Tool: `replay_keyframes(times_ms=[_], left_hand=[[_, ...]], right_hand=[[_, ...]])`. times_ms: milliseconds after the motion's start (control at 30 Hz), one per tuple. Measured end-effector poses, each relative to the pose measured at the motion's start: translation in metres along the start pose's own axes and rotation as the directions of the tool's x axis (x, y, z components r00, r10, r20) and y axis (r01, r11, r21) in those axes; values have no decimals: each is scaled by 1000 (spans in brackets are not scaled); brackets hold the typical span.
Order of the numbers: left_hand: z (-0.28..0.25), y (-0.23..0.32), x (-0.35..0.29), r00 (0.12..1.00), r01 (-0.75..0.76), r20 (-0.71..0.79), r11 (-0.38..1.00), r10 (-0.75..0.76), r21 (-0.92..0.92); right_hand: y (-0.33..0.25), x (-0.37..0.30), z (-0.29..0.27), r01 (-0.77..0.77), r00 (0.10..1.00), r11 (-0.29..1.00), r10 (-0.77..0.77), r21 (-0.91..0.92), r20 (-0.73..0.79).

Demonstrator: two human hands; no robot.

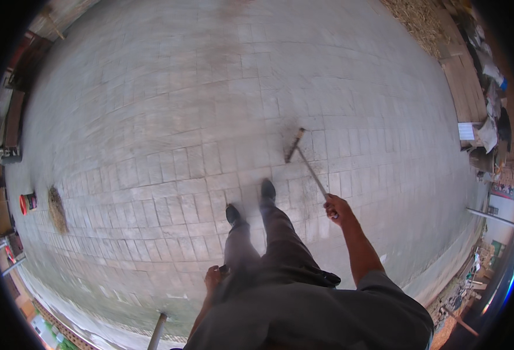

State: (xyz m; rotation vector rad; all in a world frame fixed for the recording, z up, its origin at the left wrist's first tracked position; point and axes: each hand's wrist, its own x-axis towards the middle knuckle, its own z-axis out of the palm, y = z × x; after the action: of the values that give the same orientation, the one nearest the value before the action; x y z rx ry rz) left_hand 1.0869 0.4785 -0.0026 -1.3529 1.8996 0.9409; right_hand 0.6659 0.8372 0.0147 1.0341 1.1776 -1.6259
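Note:
My right hand (337,210) is closed round the upper end of the handle of a broom (313,169). The handle slants forward and left to a narrow brown head (294,146), which is at the paving with a dark, blurred smudge beside it. Close to my left thigh, my left hand (212,279) has its fingers bent at a small dark thing (224,269) that I cannot make out. My dark shoes stand on the grey paved ground (163,175), left of and nearer than the broom head.
Far to the left are a red and black bucket (25,204) and a brown, straw-like heap (57,210). Boards (464,87), pale bags (489,134) and straw (423,26) line the right edge. A metal post (158,331) rises at the lower left, another bar (495,219) at the right.

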Motion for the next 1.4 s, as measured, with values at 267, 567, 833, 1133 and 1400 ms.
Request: replay_keyframes(times_ms=[267, 567, 833, 1133, 1400], left_hand=[[9, -22, 4, 989, -49, 147, 978, 19, 201], [-21, 47, -27, 979, 7, 198, 990, -36, 144], [-15, 53, -10, 975, 38, 216, 995, -57, 93], [-2, 64, 23, 961, 66, 258, 991, -96, 119], [-10, 102, 2, 984, 106, 130, 986, -122, 127]], right_hand=[[49, 55, 167, -58, 925, 978, 128, -199, 358], [45, 121, 162, -153, 919, 953, 234, -260, 319], [-42, 60, 23, -58, 998, 994, 61, -97, 25], [-52, 28, 40, 78, 990, 997, -78, 5, 114], [-26, 64, 109, -56, 964, 952, 130, -301, 233]])
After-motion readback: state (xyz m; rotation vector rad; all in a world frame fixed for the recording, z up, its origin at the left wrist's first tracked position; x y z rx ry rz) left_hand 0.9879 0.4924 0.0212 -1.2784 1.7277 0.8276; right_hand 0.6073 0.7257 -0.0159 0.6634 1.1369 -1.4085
